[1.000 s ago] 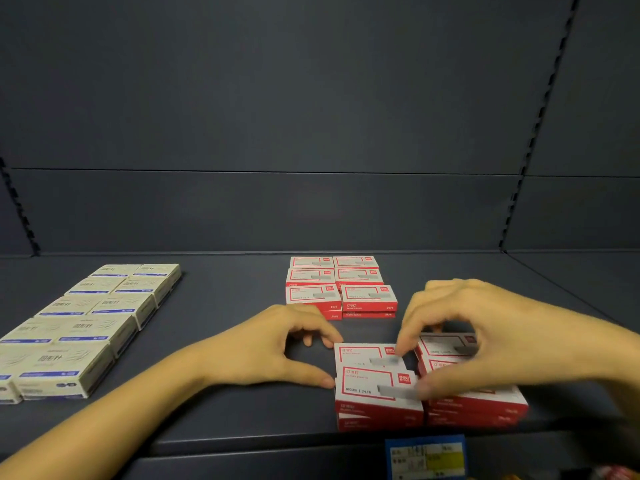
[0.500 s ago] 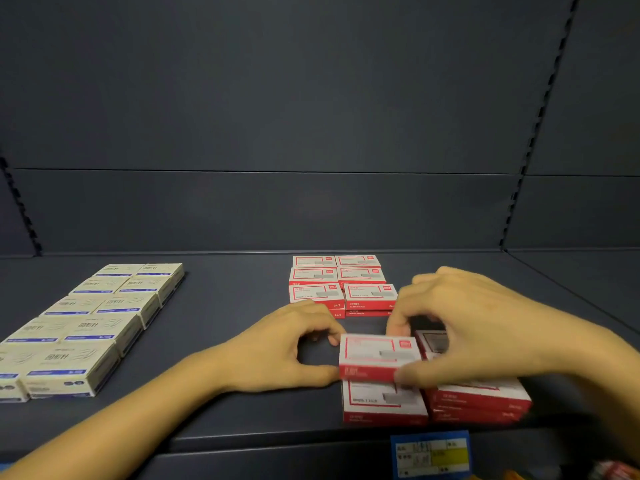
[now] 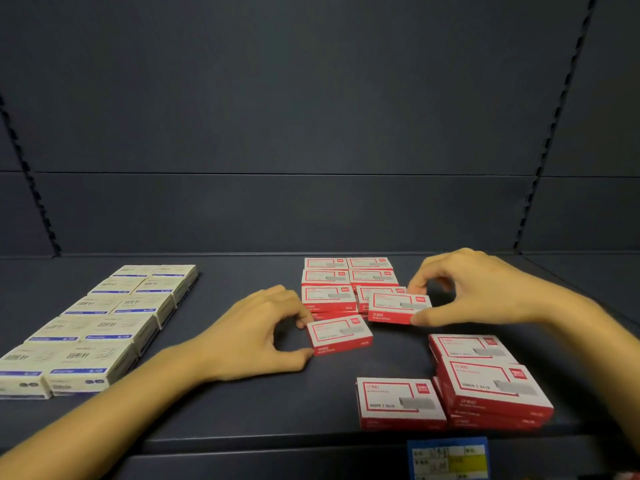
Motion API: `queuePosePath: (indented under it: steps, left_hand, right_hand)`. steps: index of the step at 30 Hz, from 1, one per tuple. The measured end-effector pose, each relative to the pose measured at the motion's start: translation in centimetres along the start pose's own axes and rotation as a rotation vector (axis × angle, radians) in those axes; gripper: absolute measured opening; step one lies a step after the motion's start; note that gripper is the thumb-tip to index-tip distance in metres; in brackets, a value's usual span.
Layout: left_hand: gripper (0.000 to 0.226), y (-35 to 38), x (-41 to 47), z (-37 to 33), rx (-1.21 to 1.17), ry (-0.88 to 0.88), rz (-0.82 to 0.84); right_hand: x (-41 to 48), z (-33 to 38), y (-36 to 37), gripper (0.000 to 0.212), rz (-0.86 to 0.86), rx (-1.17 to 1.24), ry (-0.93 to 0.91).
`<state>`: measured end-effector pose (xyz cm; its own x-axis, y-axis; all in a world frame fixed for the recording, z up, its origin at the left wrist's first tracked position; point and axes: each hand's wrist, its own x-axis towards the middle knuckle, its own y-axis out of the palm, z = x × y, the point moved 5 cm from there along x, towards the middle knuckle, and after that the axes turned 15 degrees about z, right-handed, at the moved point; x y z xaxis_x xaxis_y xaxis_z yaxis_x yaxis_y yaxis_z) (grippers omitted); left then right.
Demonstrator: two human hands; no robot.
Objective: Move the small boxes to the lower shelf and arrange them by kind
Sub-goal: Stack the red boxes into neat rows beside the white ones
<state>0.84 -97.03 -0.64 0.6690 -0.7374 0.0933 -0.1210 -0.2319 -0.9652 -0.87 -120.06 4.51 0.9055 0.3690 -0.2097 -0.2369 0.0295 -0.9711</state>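
**A:** Two small boxes are in your hands, near the middle of the frame. Your left hand (image 3: 256, 337) pinches the left end of the left red box (image 3: 341, 336), thumb in front, fingers behind.

**B:** Your right hand (image 3: 485, 292) pinches the right end of the right red box (image 3: 398, 308) the same way.

**A:** Both lie long side left to right, like the tidy red rows (image 3: 329, 276) just above them in the frame.

**B:** So I think you push them up the frame, not sideways. Your left hand is nearer the left row.

**A:** A loose red pile (image 3: 491, 386) waits at the lower right. White boxes (image 3: 114, 323) sit far left on the shelf (image 3: 242, 410).
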Motion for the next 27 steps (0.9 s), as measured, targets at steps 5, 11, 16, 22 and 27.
queuePosePath:
  steps: [5,11,16,22,27]
  left_hand:
    - [0.026,-0.3,-0.6,1.4,-0.022,-0.057,-0.004]
    - [0.029,0.2,-0.5,1.7,-0.077,-0.067,0.019]
    - [0.034,0.2,-0.5,1.8,-0.142,-0.079,0.004]
    - [0.026,-0.7,-1.0,1.3,-0.107,-0.12,-0.102]
    - [0.029,-0.9,-1.4,-2.6,-0.262,0.039,-0.115]
  right_hand:
    - [1.0,-0.2,0.7,0.041,0.034,-0.068,-0.011]
    - [1.5,0.2,0.9,0.043,0.046,-0.14,-0.051]
    - [1.5,0.7,1.1,0.044,0.004,-0.176,-0.058]
    - [0.2,0.7,0.5,0.036,-0.08,-0.115,-0.087]
    - [-2.6,-0.7,0.0,0.036,-0.076,0.143,-0.222]
